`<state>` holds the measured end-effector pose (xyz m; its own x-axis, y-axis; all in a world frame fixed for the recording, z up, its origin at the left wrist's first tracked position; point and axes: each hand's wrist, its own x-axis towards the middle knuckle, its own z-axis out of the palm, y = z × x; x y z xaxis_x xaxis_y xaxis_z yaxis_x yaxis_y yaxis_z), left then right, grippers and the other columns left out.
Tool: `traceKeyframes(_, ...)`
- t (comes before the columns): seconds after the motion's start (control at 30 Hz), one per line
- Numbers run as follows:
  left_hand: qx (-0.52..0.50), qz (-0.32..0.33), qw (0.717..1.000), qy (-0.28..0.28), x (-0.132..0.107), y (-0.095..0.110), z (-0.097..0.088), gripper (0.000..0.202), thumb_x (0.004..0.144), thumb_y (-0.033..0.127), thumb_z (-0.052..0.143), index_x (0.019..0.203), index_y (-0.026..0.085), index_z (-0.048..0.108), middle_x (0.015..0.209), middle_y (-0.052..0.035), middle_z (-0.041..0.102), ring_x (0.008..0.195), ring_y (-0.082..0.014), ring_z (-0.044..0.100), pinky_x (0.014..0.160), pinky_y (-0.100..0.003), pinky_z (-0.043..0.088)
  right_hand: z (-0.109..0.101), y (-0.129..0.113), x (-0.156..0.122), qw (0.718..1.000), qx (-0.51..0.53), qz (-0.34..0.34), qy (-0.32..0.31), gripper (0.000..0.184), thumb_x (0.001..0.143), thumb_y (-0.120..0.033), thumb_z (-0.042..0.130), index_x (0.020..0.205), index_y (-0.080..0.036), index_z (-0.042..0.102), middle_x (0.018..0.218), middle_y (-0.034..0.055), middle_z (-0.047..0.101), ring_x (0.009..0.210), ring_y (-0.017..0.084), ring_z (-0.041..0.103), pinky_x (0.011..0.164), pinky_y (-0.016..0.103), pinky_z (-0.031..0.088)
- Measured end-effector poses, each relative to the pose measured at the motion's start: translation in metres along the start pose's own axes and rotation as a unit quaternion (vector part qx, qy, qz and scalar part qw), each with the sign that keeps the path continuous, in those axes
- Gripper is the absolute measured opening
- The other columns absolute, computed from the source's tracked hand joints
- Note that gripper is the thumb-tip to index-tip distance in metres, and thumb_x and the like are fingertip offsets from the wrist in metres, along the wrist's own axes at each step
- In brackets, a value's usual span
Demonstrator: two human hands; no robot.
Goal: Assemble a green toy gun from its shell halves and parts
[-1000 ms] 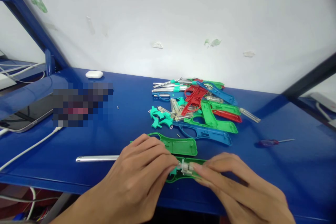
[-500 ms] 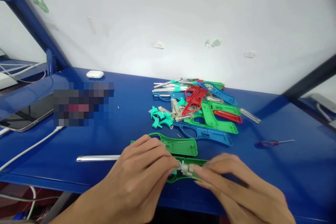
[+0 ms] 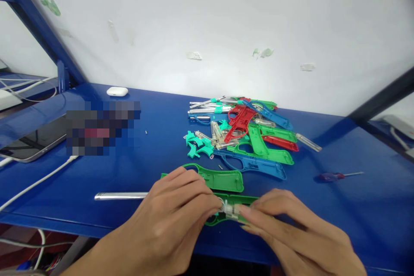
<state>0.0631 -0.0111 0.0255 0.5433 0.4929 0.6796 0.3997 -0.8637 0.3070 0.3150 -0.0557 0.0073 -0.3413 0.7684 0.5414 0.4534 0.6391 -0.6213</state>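
A green toy-gun half shell (image 3: 223, 219) lies near the front edge of the blue table (image 3: 155, 155). My left hand (image 3: 171, 220) and my right hand (image 3: 291, 228) meet over it, their fingertips pinched on a small clear plastic piece (image 3: 229, 210) sitting in the shell. A second green half shell (image 3: 220, 179) lies just behind, touching the fingers of my left hand. A thin silver tube (image 3: 119, 196) runs out to the left from under my left hand.
A heap of red, green and blue gun shells (image 3: 255, 138), teal triggers (image 3: 197, 146) and metal tubes sits at mid-table. A screwdriver (image 3: 336, 175) lies to the right. A phone (image 3: 35, 142), a white cable (image 3: 35, 183) and a white earbud case (image 3: 117, 91) lie to the left.
The clear piece and both sets of fingertips have shifted slightly on the near green shell. Everything else stays put.
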Motion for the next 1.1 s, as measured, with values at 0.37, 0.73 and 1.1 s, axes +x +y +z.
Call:
traceKeyframes(0.37,-0.007,-0.024,1.000,-0.013,-0.004,-0.004,0.003,0.036,0.095,-0.006,0.057,0.123,0.015,0.067,0.109,-0.0041,0.076,0.104,-0.0168,0.065,0.096,-0.034,0.053,0.010,-0.008,0.011,0.990,-0.107,0.040,0.083,0.021,0.097,-0.019,0.071,0.112,-0.028,0.081,0.094,-0.0001,0.079,0.082,0.015,0.076,0.074,0.021,0.065)
traceKeyframes(0.73,0.044,-0.101,0.993,-0.047,-0.018,-0.006,-0.006,0.028,0.103,0.007,0.057,0.123,0.024,0.067,0.113,-0.0026,0.071,0.107,-0.0172,0.062,0.094,-0.030,0.055,0.012,0.000,0.008,0.984,-0.138,0.090,0.073,0.023,0.099,-0.023,0.068,0.115,-0.034,0.080,0.103,-0.0026,0.078,0.090,0.013,0.077,0.079,0.017,0.064)
traceKeyframes(1.1,0.016,-0.118,0.990,-0.073,-0.020,-0.008,-0.006,0.027,0.105,0.004,0.051,0.113,0.024,0.067,0.107,-0.0035,0.064,0.098,-0.0165,0.061,0.084,-0.029,0.055,0.007,0.002,0.003,0.987,-0.111,0.109,0.028,0.024,0.101,-0.020,0.065,0.117,-0.034,0.078,0.109,-0.0015,0.077,0.096,0.013,0.077,0.082,0.017,0.064)
